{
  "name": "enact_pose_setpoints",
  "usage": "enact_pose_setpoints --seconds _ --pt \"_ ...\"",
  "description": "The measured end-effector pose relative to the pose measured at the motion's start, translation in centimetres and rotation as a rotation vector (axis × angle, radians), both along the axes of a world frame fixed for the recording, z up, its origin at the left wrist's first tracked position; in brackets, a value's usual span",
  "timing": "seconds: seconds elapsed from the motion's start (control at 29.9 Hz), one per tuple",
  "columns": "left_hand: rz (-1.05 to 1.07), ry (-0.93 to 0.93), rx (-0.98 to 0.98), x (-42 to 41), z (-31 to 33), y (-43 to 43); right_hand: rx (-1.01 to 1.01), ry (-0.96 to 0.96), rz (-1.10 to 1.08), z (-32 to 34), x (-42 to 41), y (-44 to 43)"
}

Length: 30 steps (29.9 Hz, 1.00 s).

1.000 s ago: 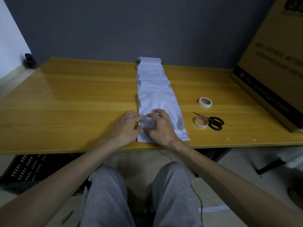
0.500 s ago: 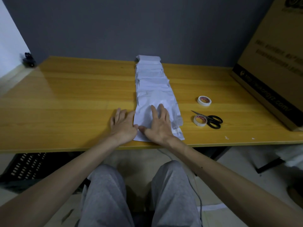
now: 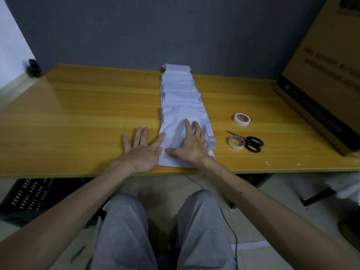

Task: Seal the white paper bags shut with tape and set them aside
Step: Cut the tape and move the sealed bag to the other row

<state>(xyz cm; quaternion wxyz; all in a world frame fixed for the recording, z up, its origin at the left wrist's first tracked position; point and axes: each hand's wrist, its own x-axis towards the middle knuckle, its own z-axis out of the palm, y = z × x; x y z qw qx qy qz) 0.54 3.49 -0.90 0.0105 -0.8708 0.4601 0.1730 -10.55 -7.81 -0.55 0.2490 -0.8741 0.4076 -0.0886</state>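
A row of overlapping white paper bags [image 3: 180,94] runs from the table's back edge toward me. The nearest bag [image 3: 171,137] lies flat at the front edge. My right hand [image 3: 190,145] rests flat on this bag with fingers spread. My left hand [image 3: 143,149] lies flat on the wood just left of the bag, its forefinger touching the bag's left edge. Neither hand holds anything. Two rolls of white tape sit to the right, one farther back [image 3: 241,119] and one nearer [image 3: 236,142].
Black-handled scissors [image 3: 251,143] lie beside the nearer tape roll. A large cardboard box [image 3: 321,75] stands at the right end of the wooden table [image 3: 78,114]. A small black object [image 3: 33,68] sits at the far left corner.
Both hands went from curled on the nearest bag to flat with fingers spread. My left hand slid left off the bag onto the wood. The bag lies flatter.
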Motion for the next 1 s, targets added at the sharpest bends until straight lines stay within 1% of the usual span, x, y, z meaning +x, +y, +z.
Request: enact_pose_setpoints --seconds 0.23,0.63,0.73,1.0 --pt "0.008 0.027 -0.001 0.4 0.2 -0.1 0.024 0.015 0.004 0.3 -1.5 -1.7" --pt "0.008 0.051 -0.013 0.4 0.1 0.2 -0.073 0.113 0.028 0.8 -5.0 -4.2" --pt "-0.004 0.060 -0.019 0.4 0.2 0.3 -0.084 0.111 0.029 0.7 -5.3 -4.1" --pt "-0.042 -0.005 0.026 0.8 0.7 1.4 -0.112 0.097 0.122 0.1 -4.3 -3.2"
